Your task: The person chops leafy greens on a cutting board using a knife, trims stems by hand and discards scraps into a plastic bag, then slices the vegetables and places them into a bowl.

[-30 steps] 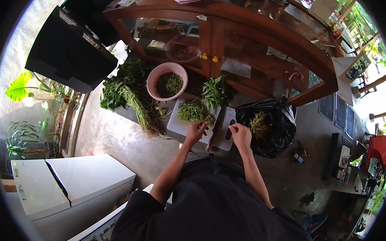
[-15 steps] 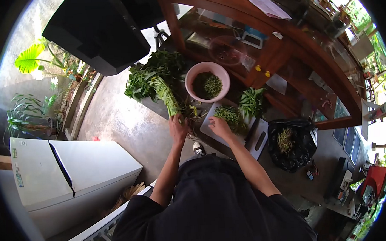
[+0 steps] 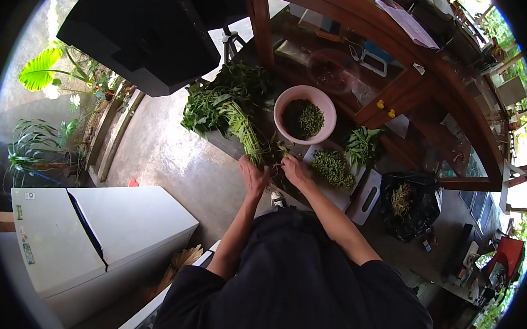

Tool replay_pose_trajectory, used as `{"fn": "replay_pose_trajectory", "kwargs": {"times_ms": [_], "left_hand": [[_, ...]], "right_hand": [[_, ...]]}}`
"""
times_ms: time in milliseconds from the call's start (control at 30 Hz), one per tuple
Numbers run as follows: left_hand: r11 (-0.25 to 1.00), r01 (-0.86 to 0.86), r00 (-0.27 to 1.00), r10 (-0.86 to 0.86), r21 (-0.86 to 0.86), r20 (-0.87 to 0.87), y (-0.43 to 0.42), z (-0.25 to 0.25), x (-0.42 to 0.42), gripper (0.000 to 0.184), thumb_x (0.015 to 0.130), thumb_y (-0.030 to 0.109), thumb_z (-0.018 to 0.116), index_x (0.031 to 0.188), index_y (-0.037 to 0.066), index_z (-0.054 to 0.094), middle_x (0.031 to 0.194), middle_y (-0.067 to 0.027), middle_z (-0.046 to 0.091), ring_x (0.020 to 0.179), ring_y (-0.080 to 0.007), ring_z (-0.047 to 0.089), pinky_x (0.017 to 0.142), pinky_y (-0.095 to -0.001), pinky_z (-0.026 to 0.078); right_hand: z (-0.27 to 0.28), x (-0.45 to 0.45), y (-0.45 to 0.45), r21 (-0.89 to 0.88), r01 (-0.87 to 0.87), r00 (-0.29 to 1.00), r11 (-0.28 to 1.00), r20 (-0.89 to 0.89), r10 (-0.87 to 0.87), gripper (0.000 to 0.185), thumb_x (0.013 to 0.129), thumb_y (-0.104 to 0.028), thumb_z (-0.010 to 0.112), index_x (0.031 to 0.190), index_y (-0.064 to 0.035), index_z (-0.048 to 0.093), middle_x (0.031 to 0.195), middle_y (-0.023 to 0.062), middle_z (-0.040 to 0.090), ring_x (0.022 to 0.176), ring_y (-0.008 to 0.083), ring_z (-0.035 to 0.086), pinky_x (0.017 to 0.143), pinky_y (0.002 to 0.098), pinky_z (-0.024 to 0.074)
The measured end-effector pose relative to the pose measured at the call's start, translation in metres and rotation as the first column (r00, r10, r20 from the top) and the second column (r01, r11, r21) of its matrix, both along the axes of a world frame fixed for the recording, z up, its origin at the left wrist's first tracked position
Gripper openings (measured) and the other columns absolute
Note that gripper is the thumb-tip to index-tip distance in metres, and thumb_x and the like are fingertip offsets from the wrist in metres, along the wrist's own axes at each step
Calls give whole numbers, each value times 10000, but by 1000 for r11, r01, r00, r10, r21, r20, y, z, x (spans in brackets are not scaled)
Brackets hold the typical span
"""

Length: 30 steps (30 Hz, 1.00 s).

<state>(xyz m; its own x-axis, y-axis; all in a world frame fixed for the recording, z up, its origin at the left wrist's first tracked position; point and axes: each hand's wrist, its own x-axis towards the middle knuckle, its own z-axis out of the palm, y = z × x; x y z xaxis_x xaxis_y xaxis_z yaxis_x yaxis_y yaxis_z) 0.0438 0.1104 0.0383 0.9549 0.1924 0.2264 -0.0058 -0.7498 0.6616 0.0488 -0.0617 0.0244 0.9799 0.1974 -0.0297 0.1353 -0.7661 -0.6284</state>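
Observation:
A bunch of leafy greens (image 3: 240,127) lies on the low dark table, its pale stems pointing toward me. My left hand (image 3: 254,175) is closed around the stem ends. Close by on the right, my right hand (image 3: 295,170) has its fingers drawn together beside thin roots and yellowish scraps (image 3: 283,147); what they grip, if anything, is too small to make out. Beyond that hand, chopped greens (image 3: 332,168) cover part of a white cutting board (image 3: 341,200). A pink basin (image 3: 327,124) holding more cut greens stands behind, with a smaller leafy bunch (image 3: 362,145) to its right.
To the right, a black plastic bag (image 3: 419,219) holds pale root trimmings (image 3: 401,200). A wooden glass-fronted cabinet (image 3: 355,110) rises behind the basin. At left stand a white refrigerator (image 3: 131,223) and a large black box-like object (image 3: 140,40).
My right hand has moved left, away from the chopped greens to beside the stem ends. My left hand stays at the stems. The whole view has shifted slightly.

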Motion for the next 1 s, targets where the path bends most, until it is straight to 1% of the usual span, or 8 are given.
{"fn": "replay_pose_trajectory", "kwargs": {"times_ms": [100,267,433,633,767,833,967,1000], "left_hand": [[985,-72,991,53,-160,-120,1,2,1,666,647,129,726,1199,-65,409,1111,-244,481,1100,-412,460,965,-453,377],[983,-65,997,56,-173,-54,3,3,1,641,663,131,703,1202,-58,410,1097,-246,486,1066,-411,481,951,-442,393],[958,-123,989,97,-260,-110,5,6,3,621,676,128,685,1201,-55,409,1099,-246,486,1062,-403,490,950,-433,396],[946,-164,985,140,-280,-103,9,11,2,598,686,118,674,1195,-50,410,1101,-246,486,1075,-398,492,966,-426,393],[949,-161,985,135,-270,-111,10,9,2,593,692,114,668,1199,-54,411,1112,-250,489,1079,-403,492,966,-428,395],[954,-170,980,138,-248,-140,9,7,1,594,694,115,668,1201,-56,412,1116,-252,492,1082,-405,492,967,-430,396],[975,-124,990,110,-182,-86,9,1,1,620,685,113,677,1215,-67,410,1118,-261,496,1088,-416,489,967,-437,396],[979,-111,992,100,-172,-71,11,-1,1,629,682,111,679,1221,-72,409,1117,-264,497,1090,-420,488,967,-437,396]], "right_hand": [[4,1,-13,-21,1,1000,1000,-29,-1,102,852,-68,596,952,-60,614,980,154,592,871,387,624,720,476,510],[21,9,-22,-50,19,996,999,-81,-23,189,859,-50,578,1044,-74,603,1080,147,559,916,385,611,748,470,512],[9,23,-4,84,94,985,992,135,-105,258,872,-46,556,1129,-55,580,1135,181,533,971,399,599,777,459,521],[-7,30,-1,-12,58,998,998,-8,-58,197,887,-76,560,1077,-57,607,1053,139,580,949,387,604,785,460,516],[-14,31,0,89,86,992,992,85,-94,164,884,-96,575,1037,-54,618,1005,115,592,924,376,605,781,455,514],[-33,40,5,-265,-113,897,958,387,213,145,883,-94,577,1009,-35,618,1007,115,589,910,375,604,786,452,512],[-35,52,32,-23,-64,938,998,341,68,129,889,-93,571,982,-14,614,1029,118,582,906,378,614,784,451,525],[-9,51,37,1,-2,979,1000,204,2,132,880,-65,576,988,2,611,1003,124,575,965,349,613,797,420,531]]}}
